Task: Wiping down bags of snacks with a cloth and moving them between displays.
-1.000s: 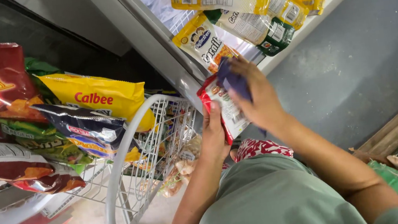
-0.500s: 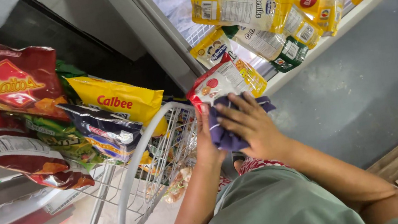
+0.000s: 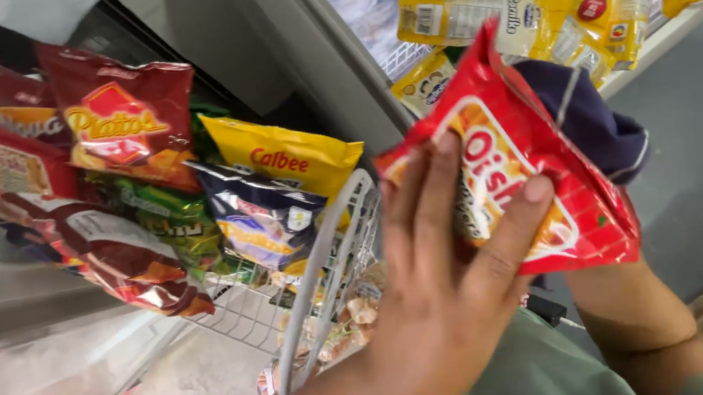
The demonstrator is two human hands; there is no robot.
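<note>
Closest to the camera is the person's grey-green shirt (image 3: 544, 379), filling the bottom edge. Just above it the left hand (image 3: 445, 302) reaches up with fingers spread flat across the front of a red snack packet (image 3: 514, 177), gripping it from below. The right forearm rises at the lower right, but the right hand itself is hidden behind the packet, so I cannot tell whether it is clenched or loose. A dark navy cloth (image 3: 597, 123) bunches up behind the packet's upper right edge, touching it; what holds the cloth is not visible.

The packet is held up in the air, tilted, in front of the shelf edge and just right of a white wire basket (image 3: 323, 255). Small wrapped sweets lie in the bottom of that basket.

Beyond the basket rim, to the left, bags of crisps hang or lean in a cluster: a yellow bag (image 3: 284, 157), a dark blue bag (image 3: 261, 222) just under it, a green bag (image 3: 161, 212) beside that, and red bags (image 3: 128, 122) farther left and higher.

Farthest off, at the top right, a grey shelf (image 3: 663, 39) carries yellow packets (image 3: 508, 17) lying on their sides, overlapping one another.
</note>
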